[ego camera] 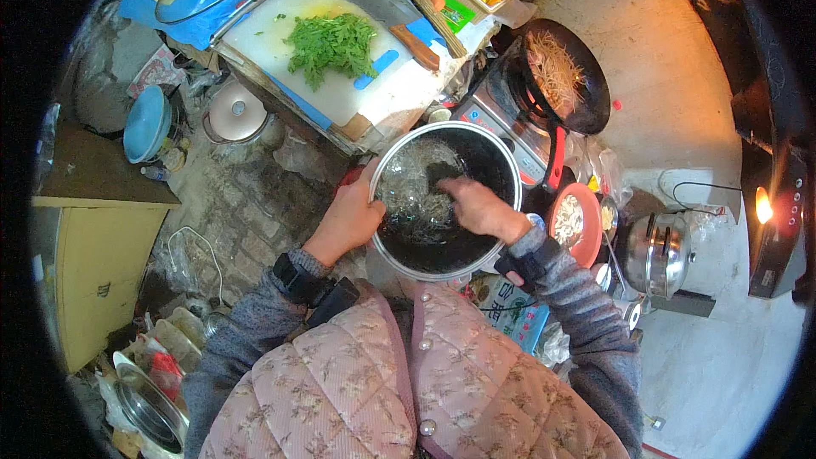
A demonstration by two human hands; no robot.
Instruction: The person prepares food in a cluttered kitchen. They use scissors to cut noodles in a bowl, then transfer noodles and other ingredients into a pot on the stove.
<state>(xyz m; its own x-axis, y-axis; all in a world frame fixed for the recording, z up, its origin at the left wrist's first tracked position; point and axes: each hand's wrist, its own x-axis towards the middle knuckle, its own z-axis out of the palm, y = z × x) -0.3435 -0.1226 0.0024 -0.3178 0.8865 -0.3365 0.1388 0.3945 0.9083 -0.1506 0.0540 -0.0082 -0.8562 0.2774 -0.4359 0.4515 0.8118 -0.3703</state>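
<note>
In front of me is a round pot with a dark inside and a pale metal rim. My left hand grips its left rim, thumb over the edge. My right hand reaches into it from the right, its fingers blurred over the bottom. A dark patch lies by those fingertips, and whether they hold anything is unclear. Glistening clear liquid, seemingly water, covers part of the inside. Beyond the pot, chopped leafy greens lie on a white cutting board, beside a cleaver with a wooden handle.
A wok with shredded food sits on the cooker, its red handle pointing toward me. At right are a pink bowl of pale slices and a steel pot. A lidded pot stands left; a yellow cabinet is nearby.
</note>
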